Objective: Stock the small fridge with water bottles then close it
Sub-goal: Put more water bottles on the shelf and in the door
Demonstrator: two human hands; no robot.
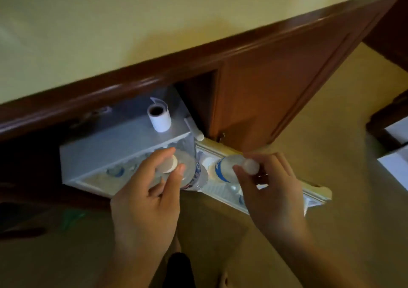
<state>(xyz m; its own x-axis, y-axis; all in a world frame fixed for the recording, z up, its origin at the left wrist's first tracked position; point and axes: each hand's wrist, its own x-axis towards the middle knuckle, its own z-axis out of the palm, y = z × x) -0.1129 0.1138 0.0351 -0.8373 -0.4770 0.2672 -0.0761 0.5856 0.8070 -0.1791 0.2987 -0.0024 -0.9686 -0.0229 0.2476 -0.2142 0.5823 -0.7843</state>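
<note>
- Fingers [176, 170] of left hand [145, 201] curled round the cap end of 1 water bottle [194, 177], held at the open front of the small fridge [106, 153]
- Right hand [271, 190] pinching the capped neck of a 2nd bottle [225, 166], over the open fridge door [309, 190]
- Roll of white paper [159, 117] lying on the fridge top, under the wooden counter [198, 53]

Clear plastic bottles [194, 175], glossy wood cabinet [276, 84], white fridge [99, 153]

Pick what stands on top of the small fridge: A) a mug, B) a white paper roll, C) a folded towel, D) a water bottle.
B: a white paper roll stands upright on the small fridge; both water bottles are gripped in the hands, lower down.
</note>
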